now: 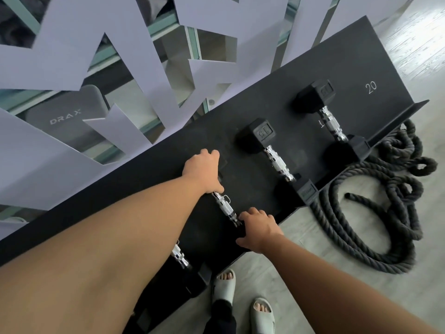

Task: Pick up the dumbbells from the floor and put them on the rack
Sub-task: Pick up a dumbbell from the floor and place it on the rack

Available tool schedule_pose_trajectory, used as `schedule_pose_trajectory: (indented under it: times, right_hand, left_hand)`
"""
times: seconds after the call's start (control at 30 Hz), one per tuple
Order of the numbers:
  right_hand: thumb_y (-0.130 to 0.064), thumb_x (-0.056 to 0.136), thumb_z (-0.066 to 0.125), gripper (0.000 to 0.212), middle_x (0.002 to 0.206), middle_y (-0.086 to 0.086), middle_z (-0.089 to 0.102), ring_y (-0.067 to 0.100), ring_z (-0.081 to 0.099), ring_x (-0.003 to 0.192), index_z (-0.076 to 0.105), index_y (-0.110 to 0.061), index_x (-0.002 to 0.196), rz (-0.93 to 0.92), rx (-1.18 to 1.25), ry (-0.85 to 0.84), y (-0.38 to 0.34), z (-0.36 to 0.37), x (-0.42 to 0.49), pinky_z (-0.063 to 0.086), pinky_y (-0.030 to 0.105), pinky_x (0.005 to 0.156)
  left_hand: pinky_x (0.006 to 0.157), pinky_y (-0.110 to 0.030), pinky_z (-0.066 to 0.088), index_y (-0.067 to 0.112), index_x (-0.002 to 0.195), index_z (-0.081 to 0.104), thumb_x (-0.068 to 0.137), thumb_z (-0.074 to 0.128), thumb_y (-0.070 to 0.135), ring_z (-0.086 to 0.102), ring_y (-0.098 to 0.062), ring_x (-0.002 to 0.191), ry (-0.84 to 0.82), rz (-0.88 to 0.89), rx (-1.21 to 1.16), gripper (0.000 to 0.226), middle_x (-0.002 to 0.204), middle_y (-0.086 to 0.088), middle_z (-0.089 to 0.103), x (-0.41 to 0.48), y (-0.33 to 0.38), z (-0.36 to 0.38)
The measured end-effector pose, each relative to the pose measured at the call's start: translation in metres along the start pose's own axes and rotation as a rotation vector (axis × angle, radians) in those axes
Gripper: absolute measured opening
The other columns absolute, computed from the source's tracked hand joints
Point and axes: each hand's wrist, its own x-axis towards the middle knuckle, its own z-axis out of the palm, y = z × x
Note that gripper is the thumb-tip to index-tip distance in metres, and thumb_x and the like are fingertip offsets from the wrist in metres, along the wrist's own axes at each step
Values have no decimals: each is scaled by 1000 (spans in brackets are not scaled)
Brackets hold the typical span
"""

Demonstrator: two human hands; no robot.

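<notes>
Both forearms reach out over the rack (277, 75); left hand (202, 169) grips the dumbbell's (225, 207) far head, right hand (258, 229) the near, its handle running straight away between them.

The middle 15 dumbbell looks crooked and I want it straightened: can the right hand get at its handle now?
Probably yes: the right hand sits just beside it, and the chrome handle lies uncovered on the rack.
</notes>
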Motion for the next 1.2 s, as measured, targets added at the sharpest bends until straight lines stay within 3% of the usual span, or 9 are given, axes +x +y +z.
schedule_pose_trajectory:
  times: [0.13, 0.37, 0.53, 0.73, 1.0, 1.2]
  right_hand:
    - [-41, 80, 82, 68, 133, 7, 49, 33, 51, 121, 56, -18, 138, 20, 71, -8, -1, 1, 0, 50, 44, 99]
    - [-51, 82, 78, 69, 136, 10, 51, 35, 51, 123, 53, -18, 137, 0, -62, 62, -15, 5, -4, 45, 46, 101]
    - [-62, 89, 63, 64, 136, 10, 54, 35, 50, 126, 54, -20, 136, 20, -61, 156, -8, -45, -10, 44, 47, 101]
    - [-57, 95, 57, 54, 133, 8, 59, 34, 53, 126, 59, -21, 134, 14, -30, 291, 4, -130, -42, 44, 48, 104]
    - [-58, 92, 56, 52, 130, 4, 62, 32, 58, 123, 59, -28, 134, -32, 80, 480, 74, -220, -139, 48, 44, 99]
    - [-55, 93, 57, 52, 130, 5, 63, 31, 58, 123, 57, -27, 137, -85, 19, 534, 155, -225, -240, 47, 43, 95]
  left_hand:
    - [61, -36, 42, 22, 108, 38, 58, 87, 59, 62, -31, 96, 5, 30, 4, 80, 112, -7, 50, 0, -6, 3]
    - [66, -37, 49, 21, 114, 39, 61, 88, 59, 62, -30, 99, -29, 45, -22, 83, 118, -6, 49, -7, -16, 6]
    - [83, -42, 47, 21, 128, 49, 65, 66, 83, 59, -29, 111, -19, 46, 33, 90, 124, -4, 55, -11, -12, -23]
    - [80, -40, 45, 28, 121, 58, 75, 56, 81, 58, -23, 108, 64, 64, -50, 71, 116, 4, 62, -37, -5, -82]
    - [87, -44, 54, 32, 127, 57, 77, 57, 80, 62, -19, 109, 165, 20, -134, 70, 123, 7, 64, -122, 51, -166]
    - [89, -41, 53, 31, 129, 56, 79, 62, 76, 61, -18, 110, 226, -56, -139, 67, 125, 8, 63, -229, 126, -186]
